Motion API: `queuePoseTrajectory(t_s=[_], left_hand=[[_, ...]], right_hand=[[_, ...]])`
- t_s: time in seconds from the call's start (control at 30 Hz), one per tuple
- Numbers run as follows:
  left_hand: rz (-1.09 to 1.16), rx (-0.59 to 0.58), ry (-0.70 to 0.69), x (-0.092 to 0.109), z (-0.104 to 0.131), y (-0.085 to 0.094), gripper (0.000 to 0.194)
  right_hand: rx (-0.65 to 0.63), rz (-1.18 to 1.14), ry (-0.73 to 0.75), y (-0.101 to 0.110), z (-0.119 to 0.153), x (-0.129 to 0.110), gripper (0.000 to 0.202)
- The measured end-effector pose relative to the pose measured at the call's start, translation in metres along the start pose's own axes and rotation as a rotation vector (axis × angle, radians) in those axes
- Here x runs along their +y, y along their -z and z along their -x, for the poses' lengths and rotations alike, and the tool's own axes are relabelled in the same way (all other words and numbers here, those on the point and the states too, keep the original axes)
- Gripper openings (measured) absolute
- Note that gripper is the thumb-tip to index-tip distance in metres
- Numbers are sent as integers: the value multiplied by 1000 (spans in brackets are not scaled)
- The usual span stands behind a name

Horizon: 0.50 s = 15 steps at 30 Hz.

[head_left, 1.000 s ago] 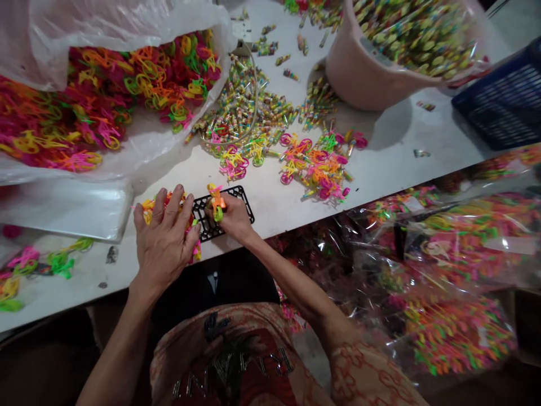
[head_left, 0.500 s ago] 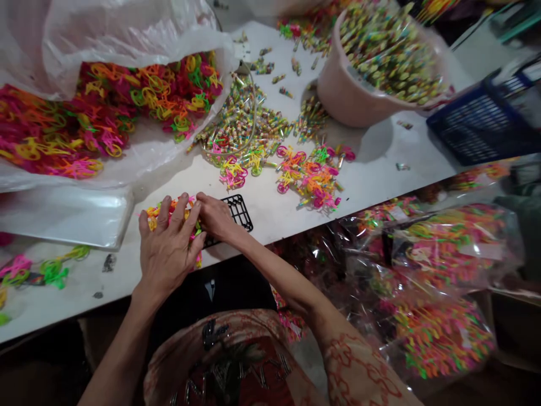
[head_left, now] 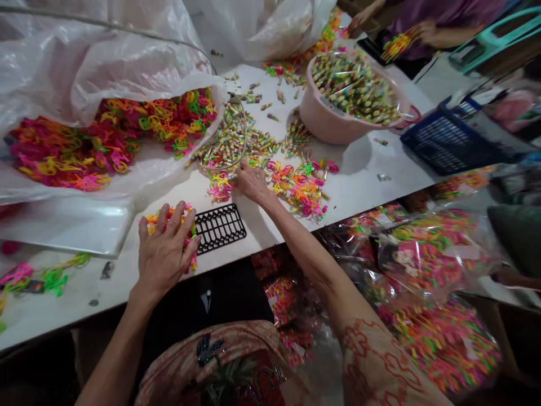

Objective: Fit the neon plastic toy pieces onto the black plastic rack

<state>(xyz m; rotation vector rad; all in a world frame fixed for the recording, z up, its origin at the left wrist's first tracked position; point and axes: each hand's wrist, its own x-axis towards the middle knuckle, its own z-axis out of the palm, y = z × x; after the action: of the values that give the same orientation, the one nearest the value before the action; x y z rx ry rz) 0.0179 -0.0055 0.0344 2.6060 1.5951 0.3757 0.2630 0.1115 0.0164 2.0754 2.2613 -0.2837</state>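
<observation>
Your left hand [head_left: 164, 251] lies spread, ungripping, over bright plastic pieces [head_left: 151, 223] at the black rack's [head_left: 221, 228] left end on the table [head_left: 122, 282]; uneven pressure could dislodge them. Right hand [head_left: 252, 181] beside loose pile [head_left: 220, 185]: fingers' hold can't be told; tangles might snag.

Rack [head_left: 220, 228] on table [head_left: 359, 181]; left hand [head_left: 164, 251] left of it, over toys [head_left: 151, 224]. Right hand [head_left: 252, 181] behind rack, between left toy cluster [head_left: 220, 187] and right toy cluster [head_left: 299, 189]. Tube heap [head_left: 258, 141] behind. Open bag [head_left: 139, 70] of toys back left, wrapper stack [head_left: 70, 225] before it. Basin [head_left: 333, 125] back right, basket [head_left: 446, 141] right of basin. Packed bags [head_left: 439, 251] below, right.
</observation>
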Motion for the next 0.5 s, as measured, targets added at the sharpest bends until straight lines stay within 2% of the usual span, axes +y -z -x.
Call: queuePoseTrajectory(t_s=[0.13, 0.3, 0.4, 0.5], left_hand=[[3, -2, 11, 0, 0, 0, 52], [4, -18, 21, 0, -1, 1, 52], [12, -40, 32, 1, -1, 3, 53], [21, -54, 39, 1, -1, 4, 53]], right_hand=[[-12, -20, 31, -5, 3, -5, 35], [35, -150, 8, 3, 10, -5, 33], [84, -498, 4, -2, 33, -11, 19], [-69, -1017, -15, -23, 67, -31, 7]])
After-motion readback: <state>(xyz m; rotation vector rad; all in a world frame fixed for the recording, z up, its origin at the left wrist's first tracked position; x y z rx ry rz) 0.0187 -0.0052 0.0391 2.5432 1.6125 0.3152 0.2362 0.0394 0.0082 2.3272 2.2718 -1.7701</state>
